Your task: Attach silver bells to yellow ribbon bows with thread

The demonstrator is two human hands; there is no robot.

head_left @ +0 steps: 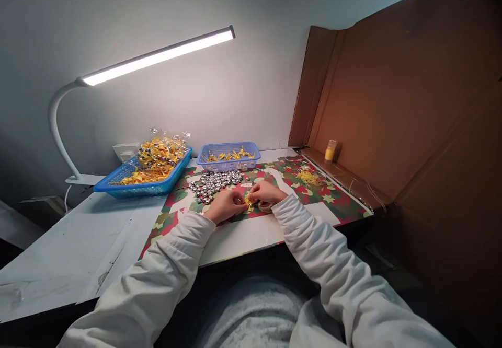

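Observation:
My left hand and my right hand meet over the front of the camouflage mat, fingers pinched together. Between their fingertips is a small yellow piece, partly covered by the fingers; its exact kind is too small to make out. Just below my right hand a round tan ring-shaped thing lies on the mat, half hidden. Behind my left hand spreads a heap of shiny silver balls. Yellow threads lie in a loose tangle to the right.
A large blue basket heaped with yellow pieces and clear plastic stands at left. A smaller blue basket with yellow pieces sits behind the balls. The lamp arches over the left. Cardboard walls the right, beside a yellow-filled tube.

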